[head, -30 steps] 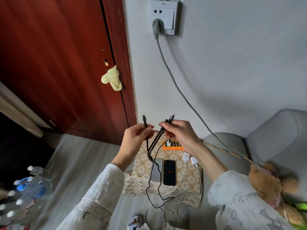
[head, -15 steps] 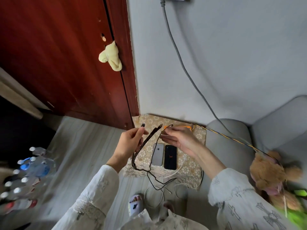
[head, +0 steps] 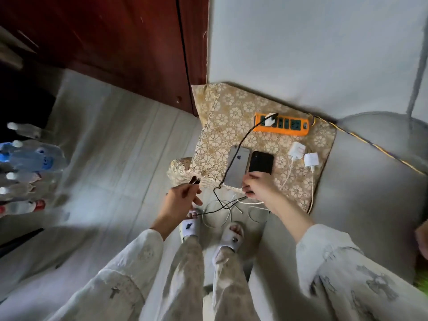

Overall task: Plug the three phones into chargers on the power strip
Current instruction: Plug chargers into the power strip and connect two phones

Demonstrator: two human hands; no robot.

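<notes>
An orange power strip lies at the back of a small table with a patterned cloth. One white charger is plugged into it, and its black cable runs down to my left hand, which pinches the cable's plug ends. A silver phone and a black phone lie side by side near the front edge. My right hand rests at the black phone's near end, fingers closed on its edge. Two loose white chargers lie to the right.
White cables hang and coil off the table's front over the floor by my slippered feet. A grey sofa arm flanks the table on the right. Water bottles stand on the floor at left. A red-brown door is behind.
The view has tilted down. Both hands dropped from chest height to the table's front edge. My left hand kept the cable ends; my right hand let go of them and reached the black phone.
</notes>
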